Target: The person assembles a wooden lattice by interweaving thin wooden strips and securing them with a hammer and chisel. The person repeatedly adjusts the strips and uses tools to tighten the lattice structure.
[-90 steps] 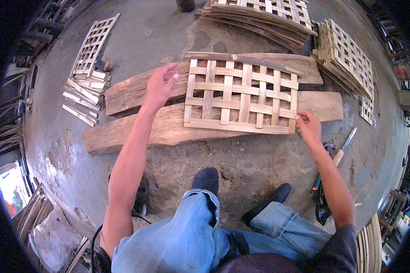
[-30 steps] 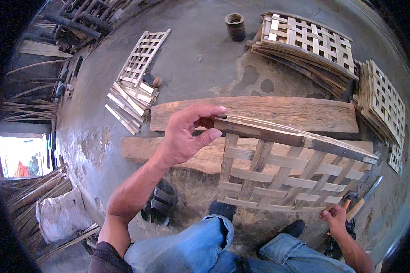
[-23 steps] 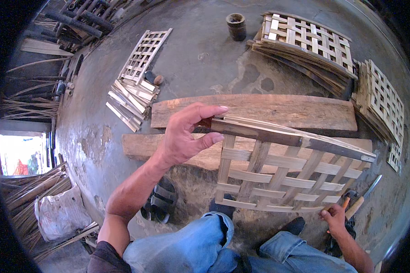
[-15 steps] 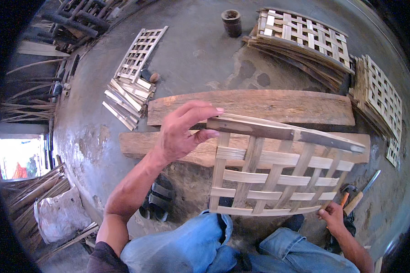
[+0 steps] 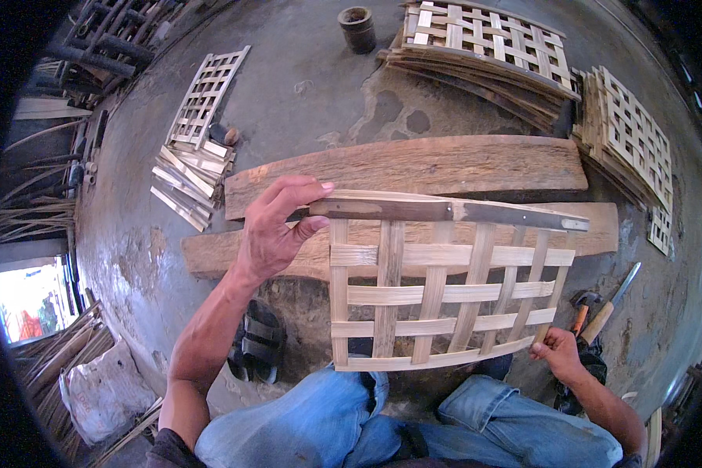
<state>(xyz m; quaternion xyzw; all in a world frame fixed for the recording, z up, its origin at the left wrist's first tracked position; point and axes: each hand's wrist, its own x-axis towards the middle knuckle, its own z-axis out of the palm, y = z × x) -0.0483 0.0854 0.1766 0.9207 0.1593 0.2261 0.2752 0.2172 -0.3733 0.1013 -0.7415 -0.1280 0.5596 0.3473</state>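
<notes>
I hold up a woven panel [image 5: 390,294] of flat pale bamboo strips, an open lattice with a dark brown rim strip [image 5: 382,209] along its top edge. My left hand [image 5: 274,226] pinches the left end of that rim between thumb and fingers. Low on the other side, my right hand [image 5: 560,355] closes on the strip end at the lower right corner. The panel stands tilted above two long wooden planks [image 5: 405,168]. Just right of my right hand lie a hammer [image 5: 582,310] and a long knife with a wooden handle [image 5: 598,321].
Stacks of similar woven panels [image 5: 483,39] [image 5: 636,140] lie at the far right. Another panel [image 5: 208,97] and loose split strips [image 5: 183,183] are at the left. A dark pot [image 5: 357,31] stands at the back. Sandals [image 5: 257,343] and a white sack [image 5: 105,394] lie nearer me.
The whole scene has shifted left in view. The panel's top edge slopes less, and its lattice faces me more squarely. Both hands keep their hold.
</notes>
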